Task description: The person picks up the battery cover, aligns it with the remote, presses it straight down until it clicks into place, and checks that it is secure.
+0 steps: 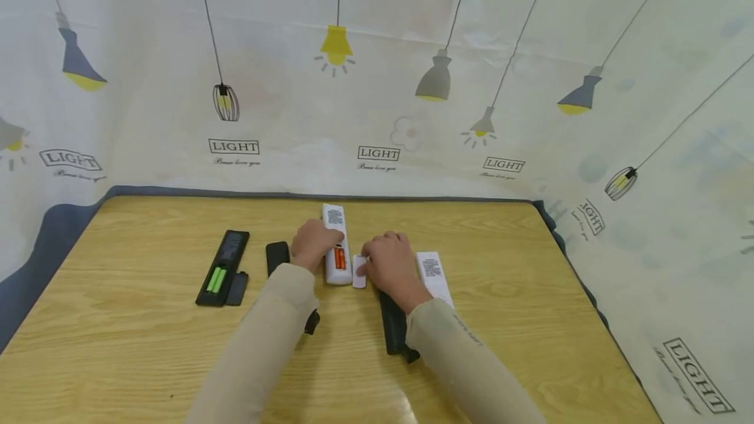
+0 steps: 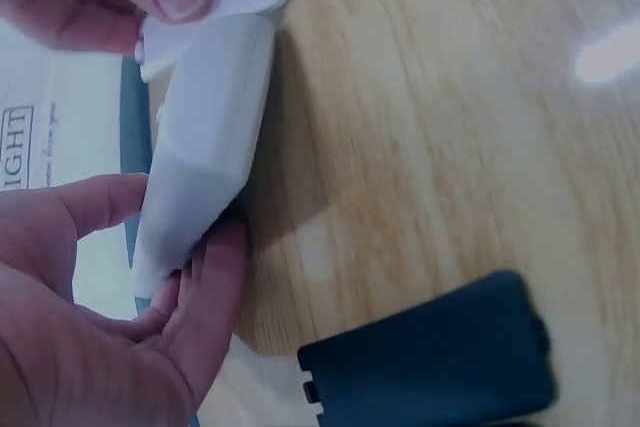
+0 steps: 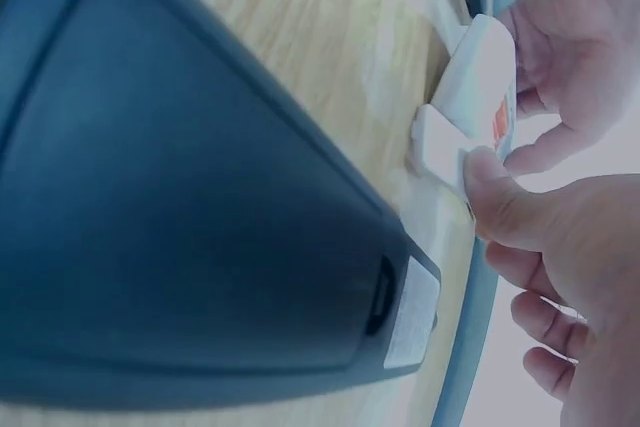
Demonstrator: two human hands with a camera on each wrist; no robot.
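Observation:
A white remote control (image 1: 338, 277) lies back side up near the table's far middle, with orange batteries (image 1: 340, 258) in its uncovered compartment. My left hand (image 1: 315, 241) grips it from the left, thumb on one side and fingers on the other, as the left wrist view shows. Just right of the remote, my right hand (image 1: 391, 257) pinches a small white battery cover (image 1: 359, 273) between thumb and fingers. In the right wrist view the cover (image 3: 440, 147) overlaps the remote's edge close to the batteries.
Left on the table is a black remote (image 1: 231, 248) holding green batteries (image 1: 216, 279), its black cover (image 1: 237, 289) beside it. Another black remote (image 1: 277, 254) is partly under my left sleeve. A black remote (image 1: 391, 326) and a white remote (image 1: 432, 270) lie around my right wrist.

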